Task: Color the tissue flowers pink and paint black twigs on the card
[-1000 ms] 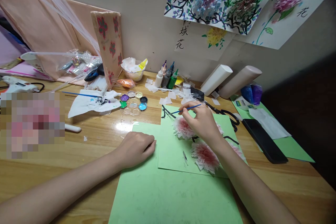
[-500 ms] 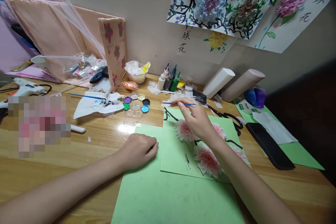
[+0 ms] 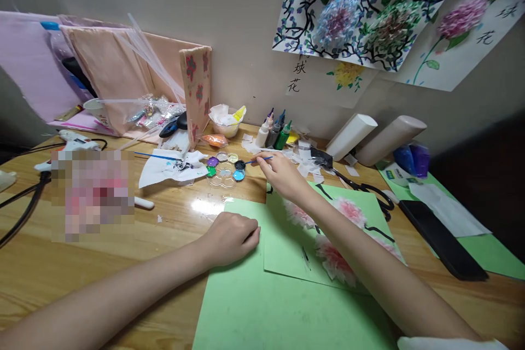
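My right hand (image 3: 282, 175) grips a thin blue paintbrush (image 3: 250, 162) between thumb and fingers. The brush tip is at the black well of a flower-shaped paint palette (image 3: 221, 182), which also has purple, green and blue paint. Under my right forearm lies a smaller green sheet (image 3: 287, 254) with painted black branches and several fluffy pink paper flowers (image 3: 334, 258). A short dark streak marks the sheet's lower left. My left hand (image 3: 234, 239) rests as a closed fist on the larger green paper (image 3: 283, 314), left of the smaller sheet; no object shows in it.
A paint-stained tissue (image 3: 164, 172) with another blue brush lies left of the palette. Paint bottles (image 3: 273, 134), a bowl (image 3: 227, 121) and paper rolls (image 3: 351, 136) stand behind. Scissors (image 3: 375, 191) and a black phone-like slab (image 3: 443, 240) lie right. A glue gun (image 3: 77, 141) is far left.
My right hand has moved left from above the smaller green sheet, bringing the brush tip to the palette's black well. My left fist stays on the paper. The whole view has shifted slightly.
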A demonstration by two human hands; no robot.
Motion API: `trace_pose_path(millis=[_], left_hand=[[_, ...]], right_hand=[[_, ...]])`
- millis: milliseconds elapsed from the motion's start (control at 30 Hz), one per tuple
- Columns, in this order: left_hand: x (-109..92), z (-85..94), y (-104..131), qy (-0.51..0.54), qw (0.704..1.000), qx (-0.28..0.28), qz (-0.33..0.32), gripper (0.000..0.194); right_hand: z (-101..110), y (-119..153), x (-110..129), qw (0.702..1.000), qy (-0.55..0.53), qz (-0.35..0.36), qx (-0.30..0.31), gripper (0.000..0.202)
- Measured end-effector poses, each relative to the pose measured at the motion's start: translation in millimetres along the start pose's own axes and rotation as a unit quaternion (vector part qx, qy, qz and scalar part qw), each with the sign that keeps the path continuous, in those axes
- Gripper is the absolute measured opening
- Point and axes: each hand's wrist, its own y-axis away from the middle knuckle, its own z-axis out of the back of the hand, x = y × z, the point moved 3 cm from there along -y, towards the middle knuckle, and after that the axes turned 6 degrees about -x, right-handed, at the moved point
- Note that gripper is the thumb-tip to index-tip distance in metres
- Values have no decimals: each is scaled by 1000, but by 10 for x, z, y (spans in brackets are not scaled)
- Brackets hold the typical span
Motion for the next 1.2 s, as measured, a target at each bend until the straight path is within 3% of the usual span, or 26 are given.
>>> trace_pose_path(millis=[100,267,333,600,1200], left_hand=[[2,-1,5,2,1000,0,2,31],[0,-4,16,4,1000,9,7,32],[0,-6,16,3,1000,13,9,32],[11,-22,3,17,1000,17,6,33],[13,-31,-11,21,999,39,15,33]], right_hand=[[107,31,21,999,-25,-6,-24,33],[429,246,-16,987,-56,-12,-153,33],[508,353,-95,983,-52,-27,-176,31],[557,506,-429,982,-26,-95,-160,23],[510,507,-465,986,-6,-99,-137,22]])
